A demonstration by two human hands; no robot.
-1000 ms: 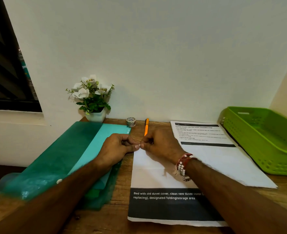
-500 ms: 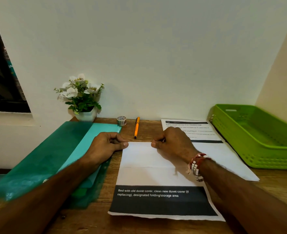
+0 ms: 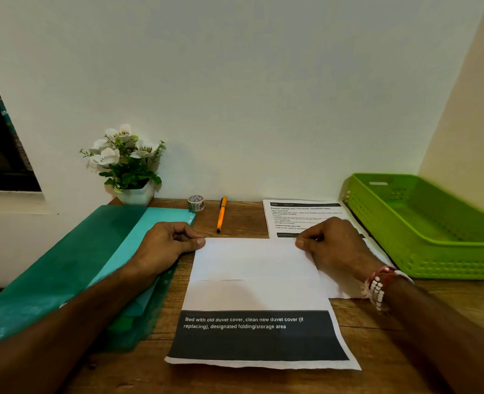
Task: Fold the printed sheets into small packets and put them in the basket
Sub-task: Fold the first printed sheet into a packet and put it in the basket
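A printed sheet lies on the wooden table in front of me, its top part folded down towards me so the blank back shows above a black text band. My left hand pinches the far left corner of the fold with thumb and curled fingers. At the far right corner my right hand pinches the same folded edge. A second printed sheet lies flat behind, partly under my right hand. The green plastic basket stands at the right with nothing visible inside.
Green plastic folders lie overlapped at the left under my left forearm. An orange pen, a small tape roll and a potted white flower stand along the wall. A window sits at far left.
Both hands started pinched together at the middle of the folded edge and have slid apart along it to its two corners. The camera has shifted, so the basket appears nearer.
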